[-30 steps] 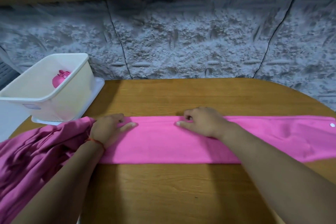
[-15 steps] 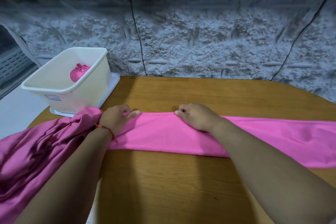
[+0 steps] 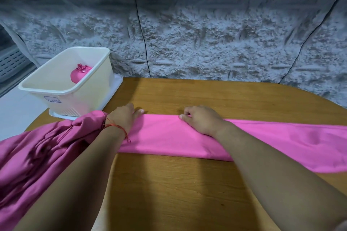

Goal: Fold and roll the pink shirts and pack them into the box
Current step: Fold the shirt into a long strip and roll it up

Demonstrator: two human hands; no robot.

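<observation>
- Since a second ago, both of your hands have crept to the far long edge of the long bright-pink folded shirt strip (image 3: 169,137), and your head has turned so the box sits further into view.
- Your left hand (image 3: 123,118) lies flat on the strip near its left end, fingers fairly straight and their tips reaching past the edge onto the rounded wooden desk (image 3: 187,193). It seems placed there to pin the layers so the fold cannot spring open.
- Your right hand (image 3: 202,121) rests further right with its fingers curled, the tips tucked at the far edge as if pinching it. The two hands are apart, with a bare stretch of strip between them.
- Lying across the desk from left to right, the strip runs out of view at its right end. Its left end is hidden under your left wrist.
- A heap of darker magenta shirts (image 3: 37,155) spills over the desk's left side, touching your left forearm. It looks parked within reach for later turns.
- At the desk's far-left corner, the white rectangular plastic box (image 3: 63,90) stands on its white lid (image 3: 117,84). One rolled pink shirt (image 3: 79,76) sits inside against the far wall.
- You appear to be squaring the fold before rolling. Most shirts remain unpacked, and loosening either hand risks the layers sliding apart.
</observation>
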